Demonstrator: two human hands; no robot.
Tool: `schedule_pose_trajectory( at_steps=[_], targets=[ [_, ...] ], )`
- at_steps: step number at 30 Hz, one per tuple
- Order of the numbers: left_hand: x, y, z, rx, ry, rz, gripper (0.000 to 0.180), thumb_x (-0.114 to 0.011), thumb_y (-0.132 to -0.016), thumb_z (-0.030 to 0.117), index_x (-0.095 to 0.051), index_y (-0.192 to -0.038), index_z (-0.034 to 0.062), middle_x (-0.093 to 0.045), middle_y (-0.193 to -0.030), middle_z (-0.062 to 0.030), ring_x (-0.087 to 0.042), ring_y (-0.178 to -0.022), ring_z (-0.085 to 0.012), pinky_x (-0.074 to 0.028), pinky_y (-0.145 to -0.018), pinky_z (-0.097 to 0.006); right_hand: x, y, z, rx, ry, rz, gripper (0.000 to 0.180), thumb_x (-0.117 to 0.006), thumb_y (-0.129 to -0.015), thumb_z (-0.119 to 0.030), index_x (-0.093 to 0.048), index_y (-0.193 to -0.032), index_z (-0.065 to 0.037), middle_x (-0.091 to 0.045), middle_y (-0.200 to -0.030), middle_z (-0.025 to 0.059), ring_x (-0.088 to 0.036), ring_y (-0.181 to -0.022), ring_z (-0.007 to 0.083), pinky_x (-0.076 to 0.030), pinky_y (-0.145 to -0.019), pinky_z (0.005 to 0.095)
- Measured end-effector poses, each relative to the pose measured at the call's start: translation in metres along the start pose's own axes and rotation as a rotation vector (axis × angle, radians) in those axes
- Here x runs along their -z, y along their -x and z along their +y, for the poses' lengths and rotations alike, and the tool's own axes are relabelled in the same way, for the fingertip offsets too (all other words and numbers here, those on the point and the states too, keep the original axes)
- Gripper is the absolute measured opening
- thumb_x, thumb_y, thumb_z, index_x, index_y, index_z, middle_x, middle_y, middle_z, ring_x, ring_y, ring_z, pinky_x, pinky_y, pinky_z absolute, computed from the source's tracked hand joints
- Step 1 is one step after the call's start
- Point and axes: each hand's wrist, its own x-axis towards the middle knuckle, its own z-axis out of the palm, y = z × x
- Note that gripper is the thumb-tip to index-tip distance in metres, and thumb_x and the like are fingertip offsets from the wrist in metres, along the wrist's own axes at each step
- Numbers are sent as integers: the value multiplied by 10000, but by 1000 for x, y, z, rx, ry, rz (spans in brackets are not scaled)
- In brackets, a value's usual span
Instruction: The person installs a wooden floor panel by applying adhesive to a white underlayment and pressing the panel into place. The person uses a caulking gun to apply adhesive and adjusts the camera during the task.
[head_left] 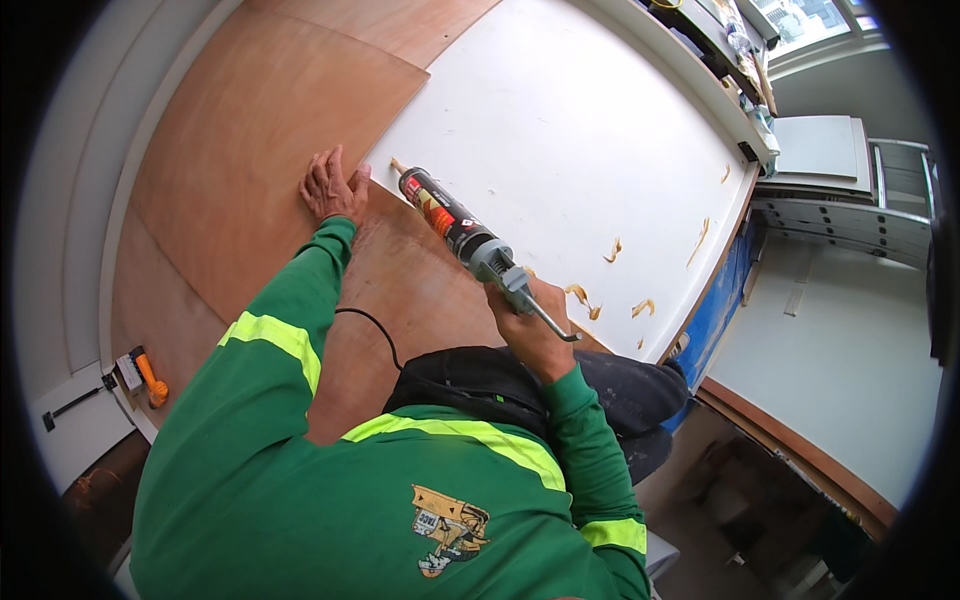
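Note:
My right hand (537,328) is wrapped round the grip of a caulking gun (495,265) loaded with a dark adhesive cartridge (440,212). The nozzle (397,165) points up and left, its tip at the edge of a white panel (560,110), close to my left hand. My left hand (334,187) rests open on a brown plywood sheet (260,150), fingers spread, beside the white panel's edge. Several blobs of tan adhesive (583,300) lie on the right part of the white panel. Whether the nozzle touches the panel, I cannot tell.
An orange-handled tool (150,378) lies at the far left. A thin black cable (375,322) curves over the plywood by my lap. At the right stand an aluminium ladder (850,225), white boards (815,150) and a blue covering (722,285). Assorted items line a ledge (715,50) at the upper right.

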Motion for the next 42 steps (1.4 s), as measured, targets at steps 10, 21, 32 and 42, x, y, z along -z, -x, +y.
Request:
schedule_pose_trajectory(
  at_steps=[10, 21, 32, 42],
  targets=[
    [-3, -31, -38, -14, -82, -47, 696, -697, -985, 658, -571, -1561, 288, -555, -1547, -5, -509, -1466, -261, -292, -1230, -653, 5, 0, -5, -8, -21, -28, 206, -749, -981, -207, -716, -960, -5, -699, -804, 254, -695, -749, 467, -550, -676, 488],
    [-7, -13, -22, 223, -129, -23, 777, -602, -976, 790, -561, -1574, 296, -511, -1596, -55, -388, -1572, -314, -206, -1273, -717, -25, -29, 6, 14, 19, -41, 227, -741, -977, -225, -708, -906, -12, -698, -789, 254, -691, -735, 478, -557, -673, 487],
    [-10, -9, -21, 186, -120, 15, 758, -623, -983, 762, -564, -1554, 267, -515, -1586, -68, -381, -1564, -343, -196, -1282, -674, 9, 0, -3, 0, 42, 0, 228, -763, -975, -170, -664, -856, -2, -685, -779, 231, -684, -701, 458, -532, -627, 472],
    [-14, -12, -25, 177, -160, 20, 761, -593, -991, 785, -567, -1562, 283, -536, -1580, -57, -404, -1543, -313, -230, -1271, -617, 73, 142, 28, -182, 107, 224, 97, -768, -914, -33, -729, -990, 14, -732, -855, 217, -754, -755, 399, -570, -668, 414]
  ],
)
